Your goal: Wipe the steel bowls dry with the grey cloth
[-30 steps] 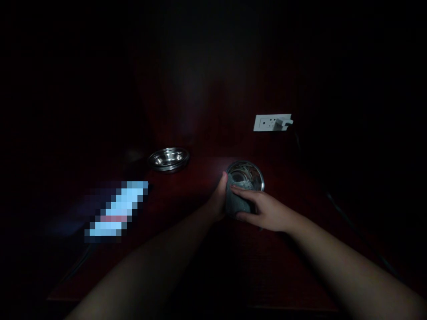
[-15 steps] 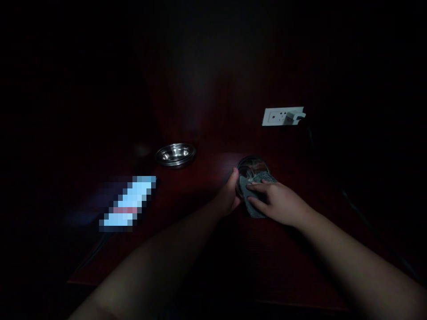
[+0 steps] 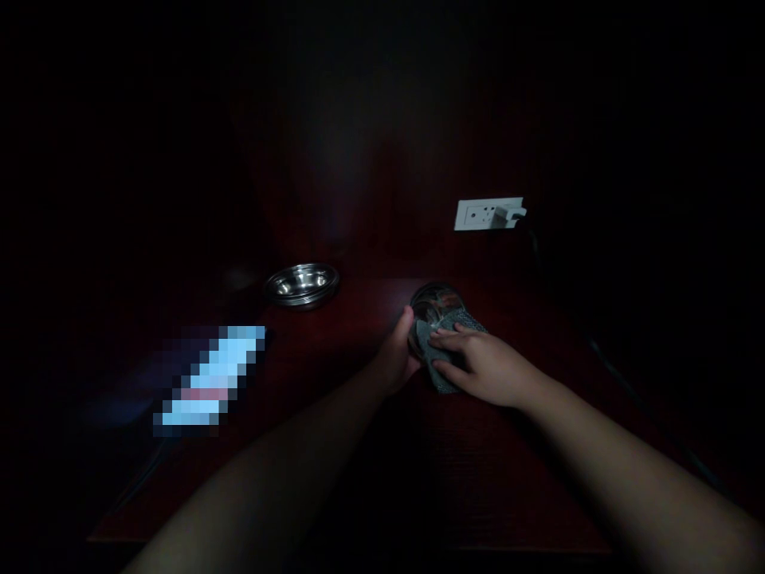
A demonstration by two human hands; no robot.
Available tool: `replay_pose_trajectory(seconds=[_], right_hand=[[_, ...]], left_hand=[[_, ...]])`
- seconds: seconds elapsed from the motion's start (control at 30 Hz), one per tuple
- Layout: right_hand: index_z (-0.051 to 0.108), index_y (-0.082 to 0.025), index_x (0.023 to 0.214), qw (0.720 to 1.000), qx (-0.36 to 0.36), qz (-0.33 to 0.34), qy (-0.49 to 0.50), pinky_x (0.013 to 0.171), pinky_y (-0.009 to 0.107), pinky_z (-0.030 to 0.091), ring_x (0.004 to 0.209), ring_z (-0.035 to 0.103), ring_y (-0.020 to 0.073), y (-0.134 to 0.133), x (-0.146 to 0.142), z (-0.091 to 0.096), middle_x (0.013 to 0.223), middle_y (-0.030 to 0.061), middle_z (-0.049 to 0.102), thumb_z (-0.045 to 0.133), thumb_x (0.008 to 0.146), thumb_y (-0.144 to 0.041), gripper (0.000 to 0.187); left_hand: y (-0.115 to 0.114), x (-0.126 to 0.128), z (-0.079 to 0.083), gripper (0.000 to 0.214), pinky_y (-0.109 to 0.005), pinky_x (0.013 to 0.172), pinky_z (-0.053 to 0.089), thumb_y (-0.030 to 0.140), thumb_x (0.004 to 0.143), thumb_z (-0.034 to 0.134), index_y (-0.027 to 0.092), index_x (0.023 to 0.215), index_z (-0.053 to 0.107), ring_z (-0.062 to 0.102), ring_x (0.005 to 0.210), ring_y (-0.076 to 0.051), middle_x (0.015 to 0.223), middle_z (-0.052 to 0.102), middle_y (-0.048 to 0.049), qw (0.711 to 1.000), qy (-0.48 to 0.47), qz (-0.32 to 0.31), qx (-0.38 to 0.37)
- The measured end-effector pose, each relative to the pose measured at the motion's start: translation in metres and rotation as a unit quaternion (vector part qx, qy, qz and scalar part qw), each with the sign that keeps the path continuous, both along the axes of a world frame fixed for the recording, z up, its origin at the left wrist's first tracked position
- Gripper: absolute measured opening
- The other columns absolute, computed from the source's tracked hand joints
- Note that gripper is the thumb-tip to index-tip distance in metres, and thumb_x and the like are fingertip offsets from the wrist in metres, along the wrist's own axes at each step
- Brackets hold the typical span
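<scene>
Steel bowl over the dark red table, my left hand curled round its side, my right hand spread slightly on a grey cloth against it, grip I couldn't tell, outlet stood beyond, tabletop stretched left to stacked bowls, front edge ran nearest me.

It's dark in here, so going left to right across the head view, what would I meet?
Bright pixelated patch, shiny metal dishware, left hand, greyish cloth, right hand.
</scene>
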State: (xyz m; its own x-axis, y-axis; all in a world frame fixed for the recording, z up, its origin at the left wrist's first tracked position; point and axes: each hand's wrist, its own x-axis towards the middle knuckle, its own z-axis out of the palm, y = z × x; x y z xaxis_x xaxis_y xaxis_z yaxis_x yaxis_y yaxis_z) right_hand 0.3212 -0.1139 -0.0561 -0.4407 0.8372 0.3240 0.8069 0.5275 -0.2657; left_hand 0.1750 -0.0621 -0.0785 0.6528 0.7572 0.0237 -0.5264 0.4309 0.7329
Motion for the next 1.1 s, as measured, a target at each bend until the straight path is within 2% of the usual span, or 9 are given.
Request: replay_pose_trajectory(seconds=[0.07, 0.17, 0.27, 0.4, 0.6, 0.73, 0.83, 1.1], right_hand=[[0.062, -0.023, 0.116, 1.000, -0.005, 0.025, 0.017, 0.108, 0.050, 0.034, 0.115, 0.057, 0.0273, -0.0014, -0.0006, 0.0015, 0.121, 0.0061, 0.063, 0.054, 0.084, -0.032, 0.035], [0.062, -0.023, 0.116, 0.998, -0.013, 0.047, 0.043, 0.101, 0.047, 0.043, 0.112, 0.058, 0.0273, -0.0039, -0.0016, 0.0044, 0.119, 0.0065, 0.064, 0.056, 0.083, -0.032, 0.035], [0.061, -0.020, 0.117, 0.995, -0.027, 0.061, 0.073, 0.093, 0.042, 0.049, 0.106, 0.062, 0.0250, -0.0050, -0.0022, 0.0072, 0.115, 0.0079, 0.066, 0.056, 0.082, -0.030, 0.037], [0.062, -0.020, 0.114, 0.991, -0.030, 0.081, 0.098, 0.089, 0.038, 0.051, 0.100, 0.064, 0.0224, -0.0038, -0.0021, 0.0084, 0.110, 0.0071, 0.068, 0.057, 0.081, -0.027, 0.034], [0.056, -0.020, 0.121, 0.989, 0.004, 0.100, 0.111, 0.101, 0.046, 0.041, 0.119, 0.051, 0.0263, -0.0010, -0.0014, 0.0038, 0.126, 0.0112, 0.057, 0.062, 0.077, -0.027, 0.045], [0.051, -0.021, 0.127, 0.990, 0.018, 0.100, 0.095, 0.105, 0.049, 0.036, 0.125, 0.045, 0.0274, 0.0000, -0.0005, 0.0012, 0.134, 0.0113, 0.050, 0.063, 0.076, -0.026, 0.052], [0.048, -0.020, 0.130, 0.991, 0.023, 0.102, 0.079, 0.107, 0.050, 0.033, 0.127, 0.042, 0.0274, 0.0008, 0.0003, 0.0000, 0.134, 0.0110, 0.051, 0.063, 0.076, -0.026, 0.057], [0.046, -0.020, 0.132, 0.992, 0.009, 0.096, 0.082, 0.106, 0.049, 0.035, 0.126, 0.045, 0.0270, -0.0028, 0.0004, 0.0019, 0.133, 0.0112, 0.053, 0.062, 0.077, -0.027, 0.058]], left_hand=[[0.0000, 0.0004, 0.0001, 0.063, -0.043, 0.107, 0.030, 0.058, 0.087, 0.030, 0.011, 0.114, 0.061, 0.054, 0.117, -0.027, 0.112, 0.067, -0.0141, 1.000, -0.005, 0.015, 0.000], [0.0008, 0.0009, -0.0010, 0.065, -0.043, 0.105, 0.032, 0.061, 0.085, 0.031, 0.011, 0.112, 0.062, 0.056, 0.114, -0.028, 0.108, 0.068, -0.0141, 1.000, -0.001, 0.027, -0.004], [0.0010, 0.0002, -0.0017, 0.067, -0.044, 0.103, 0.035, 0.063, 0.084, 0.030, 0.011, 0.111, 0.063, 0.058, 0.111, -0.028, 0.105, 0.069, -0.0135, 1.000, 0.011, 0.024, -0.002], [-0.0004, -0.0022, -0.0003, 0.066, -0.041, 0.103, 0.035, 0.063, 0.084, 0.030, 0.012, 0.106, 0.065, 0.057, 0.112, -0.028, 0.105, 0.069, -0.0124, 1.000, -0.003, 0.005, 0.019], [-0.0013, -0.0037, -0.0011, 0.065, -0.041, 0.101, 0.035, 0.066, 0.082, 0.033, 0.012, 0.100, 0.066, 0.058, 0.107, -0.028, 0.093, 0.070, -0.0112, 1.000, 0.013, 0.020, -0.006], [-0.0008, -0.0029, -0.0020, 0.068, -0.042, 0.101, 0.035, 0.067, 0.081, 0.032, 0.011, 0.106, 0.063, 0.055, 0.113, -0.029, 0.102, 0.068, -0.0130, 1.000, -0.008, -0.004, -0.006], [-0.0004, -0.0024, -0.0018, 0.070, -0.042, 0.102, 0.034, 0.069, 0.080, 0.031, 0.011, 0.105, 0.063, 0.053, 0.115, -0.030, 0.106, 0.067, -0.0138, 1.000, -0.010, -0.002, -0.005], [-0.0037, -0.0015, 0.0025, 0.070, -0.040, 0.103, 0.033, 0.066, 0.083, 0.029, 0.010, 0.110, 0.062, 0.053, 0.117, -0.029, 0.110, 0.066, -0.0141, 1.000, -0.015, 0.003, 0.017]])
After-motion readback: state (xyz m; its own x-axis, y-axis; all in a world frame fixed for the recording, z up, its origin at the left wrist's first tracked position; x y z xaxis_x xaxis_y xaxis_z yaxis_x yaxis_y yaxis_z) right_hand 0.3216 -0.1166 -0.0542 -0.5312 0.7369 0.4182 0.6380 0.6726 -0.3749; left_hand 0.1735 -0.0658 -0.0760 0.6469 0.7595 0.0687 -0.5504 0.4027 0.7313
